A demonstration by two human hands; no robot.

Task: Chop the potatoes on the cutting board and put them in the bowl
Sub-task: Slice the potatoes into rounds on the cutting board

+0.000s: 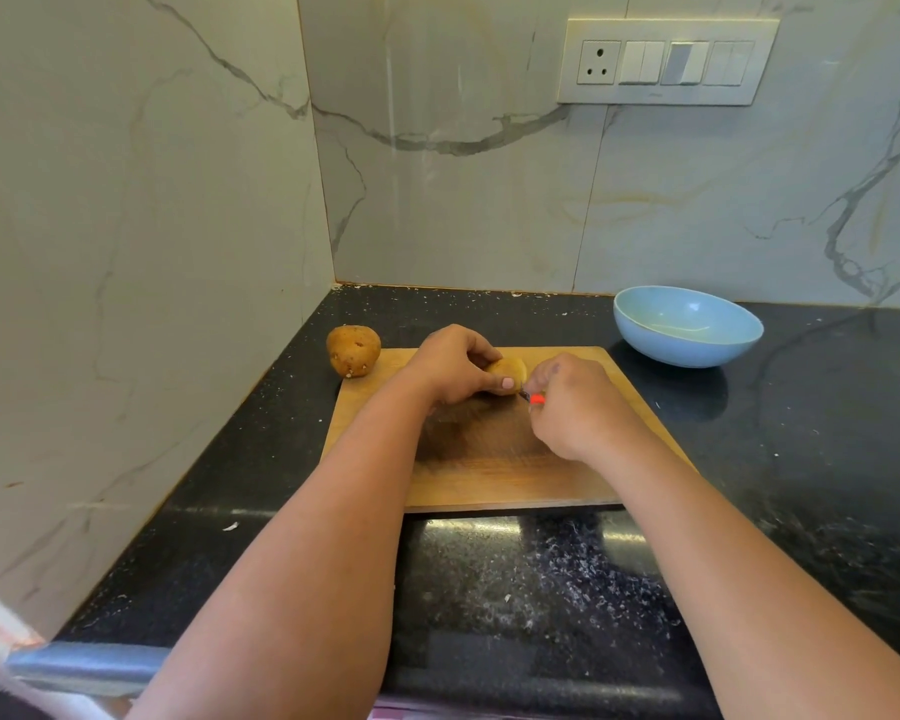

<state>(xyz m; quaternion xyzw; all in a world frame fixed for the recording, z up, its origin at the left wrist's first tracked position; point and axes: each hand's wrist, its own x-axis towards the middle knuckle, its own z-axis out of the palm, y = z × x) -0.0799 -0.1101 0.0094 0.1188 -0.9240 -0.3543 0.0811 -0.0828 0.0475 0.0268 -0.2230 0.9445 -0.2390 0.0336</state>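
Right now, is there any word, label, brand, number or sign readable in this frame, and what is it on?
None can be read.
Switch panel on the wall: a tiny mark on its lower edge, too small and blurred to read.
Bowl, cutting board, potatoes: no text visible.

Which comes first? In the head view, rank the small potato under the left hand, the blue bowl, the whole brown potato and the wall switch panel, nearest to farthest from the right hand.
1. Small potato, gripped by the left hand, just left of the right hand.
2. Blue bowl, back right on the counter.
3. Whole brown potato, at the board's far left corner.
4. Wall switch panel, high on the wall.
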